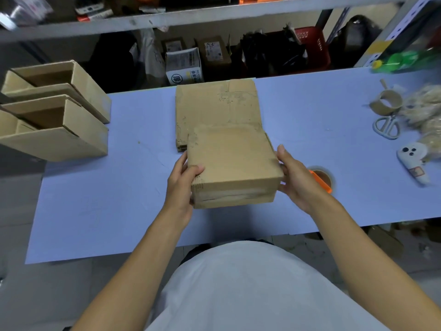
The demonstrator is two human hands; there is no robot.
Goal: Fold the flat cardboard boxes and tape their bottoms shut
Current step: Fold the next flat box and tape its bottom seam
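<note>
Pale blue table point(100, 206) fills most of the view, with a metal shelving unit point(167, 19) behind it crammed with boxes and bags. White carton point(185, 65) under the shelf carries dark print and a round logo; characters too small to read. Red basket point(312, 47) further right has white lettering, also unreadable.

Two folded cardboard boxes point(57, 120) sit open-topped at the table's left edge, one behind the other, touching. Stack of flat cardboard boxes point(217, 106) lies mid-table toward the far edge; faint printed marks on the top sheet, illegible.

Held box point(231, 163) sits just in front of that stack, overlapping its near edge, closed face up, near side showing a flap seam. Left hand point(182, 185) grips the box's left near corner, thumb curled over the top face, fingers on the side. Right hand point(294, 177) holds the right side, thumb up along the edge, fingers curled against the wall.

Tape roll with orange dispenser point(322, 180) lies just behind the right hand. Empty tape core point(387, 102), scissors point(386, 127) and a white handheld device point(414, 161) with a small red-edged label, unreadable, sit near the right edge beside a blurred tan bundle point(427, 111). Green bottle point(401, 60) lies at far right.
</note>
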